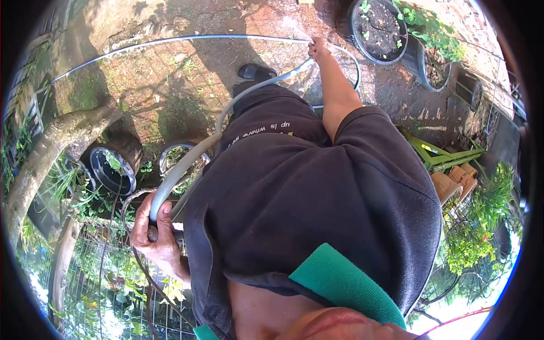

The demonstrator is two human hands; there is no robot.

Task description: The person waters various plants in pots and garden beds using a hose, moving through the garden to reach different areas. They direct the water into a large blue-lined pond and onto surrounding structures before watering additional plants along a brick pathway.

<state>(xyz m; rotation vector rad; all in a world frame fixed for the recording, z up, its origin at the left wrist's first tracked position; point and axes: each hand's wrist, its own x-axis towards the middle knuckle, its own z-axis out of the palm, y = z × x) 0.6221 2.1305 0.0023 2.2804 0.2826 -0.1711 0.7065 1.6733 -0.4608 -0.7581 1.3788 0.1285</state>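
Note:
A grey garden hose (190,158) runs from beside my body on the left across my front to the upper middle. My left hand (156,232) is low at the left, with thumb and fingers wrapped round the thick near stretch of hose. Stretched out ahead, my right hand (319,50) grips the hose near its end, where a whitish spray of water shows just beyond the fingers. A thinner bluish hose length (198,37) crosses the ground behind that hand and loops round on the right.
A large round black pot (354,28) with soil and seedlings stands right of my right hand. Dark pots (126,182) and a tree trunk (42,153) are at the left. A green stand (447,158) and terracotta pots (445,188) are at the right. My dark shoe (258,72) rests on dirt.

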